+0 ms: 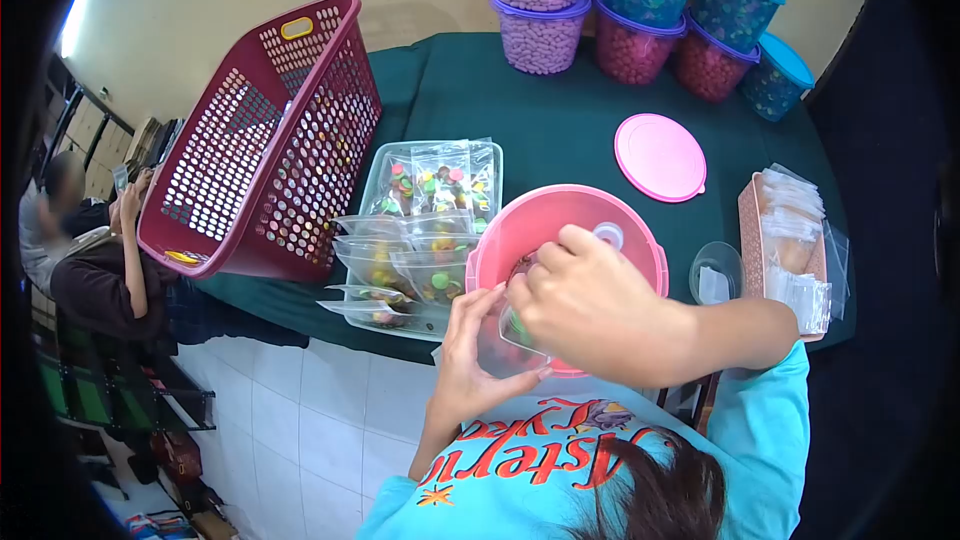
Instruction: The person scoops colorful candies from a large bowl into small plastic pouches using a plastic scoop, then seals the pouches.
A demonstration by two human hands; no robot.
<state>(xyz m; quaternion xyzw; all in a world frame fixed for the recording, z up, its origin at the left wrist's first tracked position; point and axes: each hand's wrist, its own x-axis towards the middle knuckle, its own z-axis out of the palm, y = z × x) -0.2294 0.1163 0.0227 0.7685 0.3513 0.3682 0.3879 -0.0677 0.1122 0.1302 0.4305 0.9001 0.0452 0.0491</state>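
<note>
A pink round tub (565, 202) stands at the table's near edge, in front of me. My left hand (468, 355) holds a small clear plastic bag (512, 348) at the tub's near left side, thumb and fingers on its edges. Green bits show through the bag. My right hand (595, 310) is closed above the bag and the tub; whatever is in its fingers is hidden. Left of the tub, a pale tray (376, 172) carries several clear bags (440, 265) filled with colourful pieces. Inside the tub lies a small white round piece (608, 234).
A maroon perforated basket (315, 160) stands left. A pink lid (660, 157), a clear bowl (716, 274) and a pink box of plastic bags (790, 230) lie right. Lidded tubs (640, 40) are stacked at the back. Another person (105, 265) sits far left.
</note>
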